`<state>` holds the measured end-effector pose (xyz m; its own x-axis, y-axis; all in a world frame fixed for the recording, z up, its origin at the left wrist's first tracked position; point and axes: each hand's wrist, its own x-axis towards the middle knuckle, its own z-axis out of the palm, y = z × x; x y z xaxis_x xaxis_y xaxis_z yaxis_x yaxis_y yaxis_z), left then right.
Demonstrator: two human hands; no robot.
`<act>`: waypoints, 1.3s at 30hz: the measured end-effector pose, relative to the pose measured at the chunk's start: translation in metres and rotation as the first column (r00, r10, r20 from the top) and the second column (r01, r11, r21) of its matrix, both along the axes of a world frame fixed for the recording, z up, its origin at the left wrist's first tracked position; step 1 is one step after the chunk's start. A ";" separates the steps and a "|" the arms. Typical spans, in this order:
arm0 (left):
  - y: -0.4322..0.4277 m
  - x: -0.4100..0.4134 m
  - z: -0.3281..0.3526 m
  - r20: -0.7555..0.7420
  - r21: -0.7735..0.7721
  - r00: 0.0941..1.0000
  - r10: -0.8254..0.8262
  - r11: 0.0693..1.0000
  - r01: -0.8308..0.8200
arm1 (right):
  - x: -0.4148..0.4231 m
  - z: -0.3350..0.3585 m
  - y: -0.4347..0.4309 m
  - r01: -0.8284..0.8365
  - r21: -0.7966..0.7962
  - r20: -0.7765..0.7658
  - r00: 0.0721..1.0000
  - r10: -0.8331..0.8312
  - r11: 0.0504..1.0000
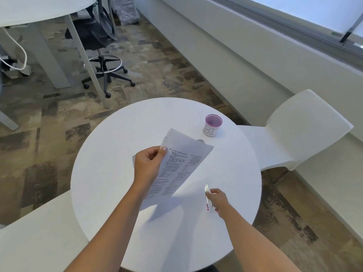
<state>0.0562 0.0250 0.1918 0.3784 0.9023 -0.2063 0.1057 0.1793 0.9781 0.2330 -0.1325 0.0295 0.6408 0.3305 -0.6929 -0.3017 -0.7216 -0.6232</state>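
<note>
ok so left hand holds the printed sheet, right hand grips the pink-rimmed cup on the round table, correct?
Not quite. The right hand grips what look like pens, not the pink-rimmed cup, which stands apart from both hands at the far side of the round table. The left hand does hold the printed sheet. The head view shows it.

1. The left hand (pixel 148 163) is held above the middle of the table (pixel 110 154), a sheet (pixel 186 152) pinched under the thumb.
2. The right hand (pixel 218 201) is held low near the table's right side, fingers curled round a pen (pixel 206 190).
</note>
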 end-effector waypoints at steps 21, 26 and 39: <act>-0.014 0.011 -0.001 0.014 -0.036 1.000 0.000 0.999 0.001 | -0.015 -0.003 -0.036 -0.123 -0.093 0.488 0.859 0.153 0.988; -0.018 0.015 0.004 0.043 -0.029 0.999 -0.008 1.000 0.009 | -0.035 0.063 0.002 0.001 0.468 0.458 0.855 -0.244 0.884; -0.029 0.022 0.027 0.121 0.144 0.987 -0.106 0.986 0.088 | -0.067 0.195 0.040 -0.471 0.549 0.773 0.599 -0.207 0.690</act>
